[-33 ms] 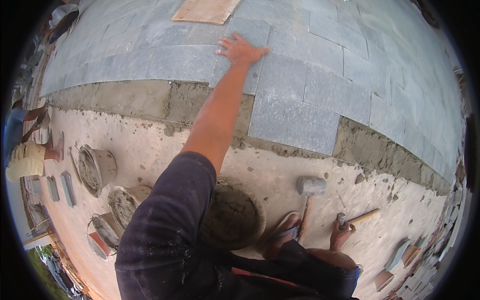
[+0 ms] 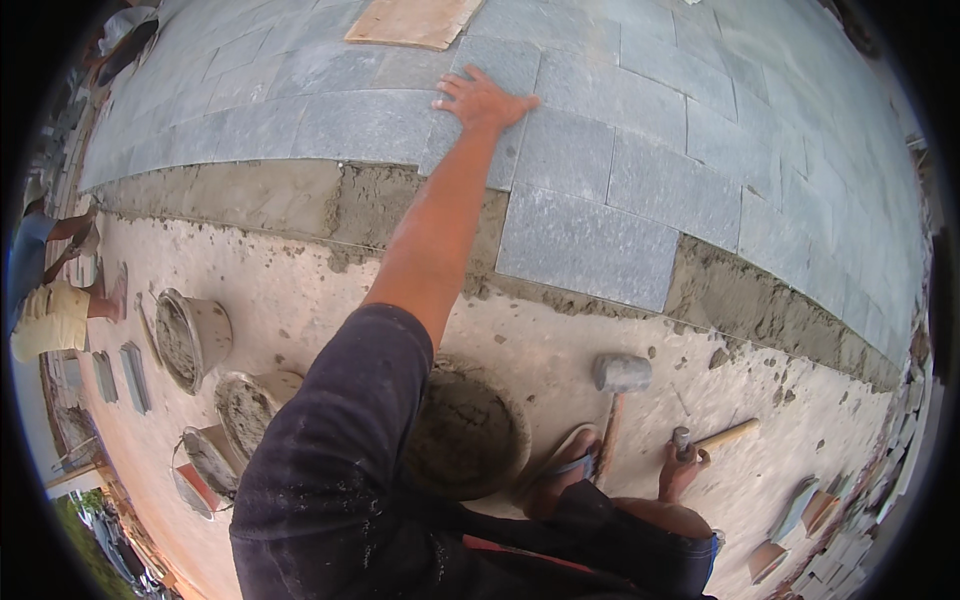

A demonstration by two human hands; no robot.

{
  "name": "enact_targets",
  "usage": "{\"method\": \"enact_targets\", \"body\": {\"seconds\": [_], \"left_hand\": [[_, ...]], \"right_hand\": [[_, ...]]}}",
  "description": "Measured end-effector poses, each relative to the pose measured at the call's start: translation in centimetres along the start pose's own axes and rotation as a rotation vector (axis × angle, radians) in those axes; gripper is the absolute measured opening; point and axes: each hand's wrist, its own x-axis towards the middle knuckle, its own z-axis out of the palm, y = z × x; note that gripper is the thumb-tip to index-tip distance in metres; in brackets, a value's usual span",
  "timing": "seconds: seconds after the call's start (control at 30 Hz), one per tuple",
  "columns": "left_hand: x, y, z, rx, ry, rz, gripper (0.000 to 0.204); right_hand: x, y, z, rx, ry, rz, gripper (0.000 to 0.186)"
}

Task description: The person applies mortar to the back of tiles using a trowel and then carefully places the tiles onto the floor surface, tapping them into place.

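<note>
My left hand is stretched far forward, palm down with its fingers spread, on the grey stone paving slabs. Its arm crosses over a strip of wet mortar. The nearest slab, a grey stone slab, juts out over that strip to the right of the arm. Low on the right, my right hand is closed round a hammer near its metal head. The hammer's wooden handle points off to the right. Beside my sandalled foot lies a mallet with a thick grey head.
Mortar buckets stand at the left, and a larger round tub of mortar is close by my arm. A thin board rests on the far slabs. Another person works at the left edge. Slab pieces lie at lower right.
</note>
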Motion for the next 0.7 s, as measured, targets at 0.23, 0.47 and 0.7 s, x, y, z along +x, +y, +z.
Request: {"method": "enact_targets", "body": {"seconds": [0.23,0.47,0.7], "left_hand": [[-0.06,-0.03,-0.32,-0.005,0.001,-0.015,0.137],[0.13,-0.14,0.20,0.022,0.027,-0.008,0.136],[0.39,-0.26,0.43,0.015,0.002,0.002,0.138]], "right_hand": [[-0.05,-0.60,-0.26,-0.001,-0.010,-0.027,0.042],[0.11,-0.12,-0.25,-0.043,-0.019,-0.074,0.041],[-0.07,0.05,0.02,-0.020,0.038,-0.085,0.041]]}}
